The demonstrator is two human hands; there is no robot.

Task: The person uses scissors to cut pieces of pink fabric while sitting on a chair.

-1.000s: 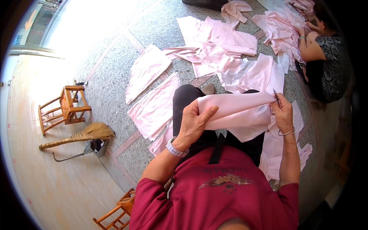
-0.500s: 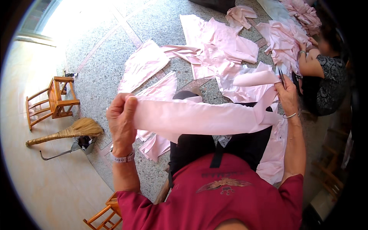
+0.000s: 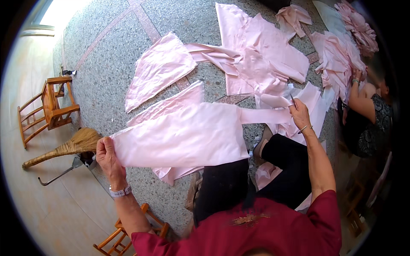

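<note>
A pale pink piece of fabric (image 3: 183, 136) is stretched out between my hands, above my knees. At its left end my left hand (image 3: 110, 160) is closed, pinching the edge between thumb and fingers. My right hand (image 3: 301, 114) grips the narrow strip at the other end and also holds scissors (image 3: 293, 100), whose dark blades point up and away. Most of the scissors' handle is hidden in the palm. Beyond the held piece, more pink fabric (image 3: 256, 55) lies spread over the speckled floor, next to a cut pink panel (image 3: 162, 66) on the left.
On the left stand a wooden chair (image 3: 60, 104), a straw broom (image 3: 68, 147) and a long-handled dustpan (image 3: 77, 163). Another wooden chair (image 3: 115, 239) is close to my left arm. To the right a co-worker (image 3: 369, 111) sits handling a pink fabric heap (image 3: 339, 59).
My left hand has moved left and down, my right hand slightly left and down. The fabric between them has opened from a folded band into a wide panel.
</note>
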